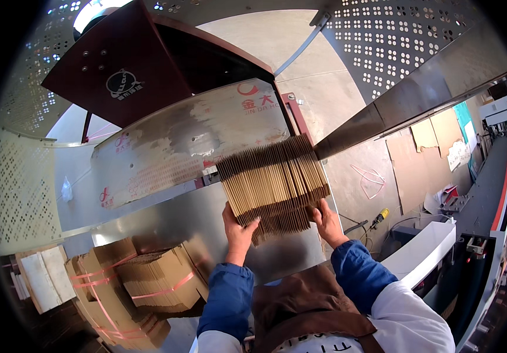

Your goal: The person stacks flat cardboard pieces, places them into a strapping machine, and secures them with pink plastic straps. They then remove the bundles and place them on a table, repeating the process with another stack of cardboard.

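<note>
Both hands clamped a stack of flattened cardboard sheets (274, 182) by its near edge, the left hand (237, 226) at the near-left corner, the right hand (326, 220) at the near-right. The stack's far edge met the machine's metal feed plate (177, 147). Strapped cardboard bundles (142, 282) lay near-left, well apart.

Bright daylight, metal glare, heavy fisheye warp, dark vignette edges.

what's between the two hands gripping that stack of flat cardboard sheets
In the head view, only the stack of flat brown cardboard sheets lies between the left hand and the right hand; its lower edge spans the gap.
</note>
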Action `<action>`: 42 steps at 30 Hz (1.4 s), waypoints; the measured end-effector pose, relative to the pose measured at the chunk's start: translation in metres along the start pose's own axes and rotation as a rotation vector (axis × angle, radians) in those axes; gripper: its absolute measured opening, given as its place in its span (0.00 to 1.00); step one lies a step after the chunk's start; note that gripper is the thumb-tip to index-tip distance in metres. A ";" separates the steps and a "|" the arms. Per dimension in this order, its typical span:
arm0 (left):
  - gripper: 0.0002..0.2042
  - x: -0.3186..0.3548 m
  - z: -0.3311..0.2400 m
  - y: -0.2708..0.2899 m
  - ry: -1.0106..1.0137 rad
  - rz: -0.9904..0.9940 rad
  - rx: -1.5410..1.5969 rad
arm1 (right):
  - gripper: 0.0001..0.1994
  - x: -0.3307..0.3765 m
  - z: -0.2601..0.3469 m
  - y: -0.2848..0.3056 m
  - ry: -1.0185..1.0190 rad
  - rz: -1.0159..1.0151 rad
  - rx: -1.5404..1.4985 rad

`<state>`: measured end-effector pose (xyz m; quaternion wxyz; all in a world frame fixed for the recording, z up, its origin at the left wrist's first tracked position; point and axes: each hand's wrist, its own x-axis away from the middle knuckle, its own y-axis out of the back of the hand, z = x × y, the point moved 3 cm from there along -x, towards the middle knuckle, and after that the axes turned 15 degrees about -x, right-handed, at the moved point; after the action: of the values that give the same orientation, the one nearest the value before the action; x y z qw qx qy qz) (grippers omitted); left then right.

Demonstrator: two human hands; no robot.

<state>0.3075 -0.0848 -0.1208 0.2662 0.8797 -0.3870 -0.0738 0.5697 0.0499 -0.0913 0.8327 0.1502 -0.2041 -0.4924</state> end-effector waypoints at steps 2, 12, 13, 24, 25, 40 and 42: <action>0.42 -0.016 0.005 0.000 -0.007 0.012 0.039 | 0.21 -0.015 0.002 -0.006 0.063 0.007 -0.005; 0.43 -0.076 0.006 0.000 -0.081 0.048 -0.039 | 0.23 -0.067 0.011 -0.019 0.161 -0.068 0.009; 0.43 -0.078 0.005 0.000 -0.084 0.054 -0.035 | 0.23 -0.069 0.010 -0.020 0.150 -0.070 0.014; 0.41 -0.086 -0.019 0.006 -0.027 0.036 0.072 | 0.23 -0.076 0.013 -0.021 0.200 -0.085 0.010; 0.41 -0.085 -0.020 0.007 -0.004 0.030 0.137 | 0.23 -0.076 0.012 -0.021 0.190 -0.078 0.024; 0.39 -0.079 -0.024 0.004 0.020 -0.016 0.029 | 0.24 -0.082 0.002 -0.018 0.217 -0.065 0.092; 0.39 -0.080 -0.025 0.004 0.008 -0.015 0.045 | 0.24 -0.084 -0.001 -0.017 0.214 -0.059 0.088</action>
<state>0.2581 -0.0190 -0.1035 0.2475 0.8886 -0.3810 -0.0633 0.5207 0.1158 -0.1159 0.8275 0.2441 -0.1309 -0.4885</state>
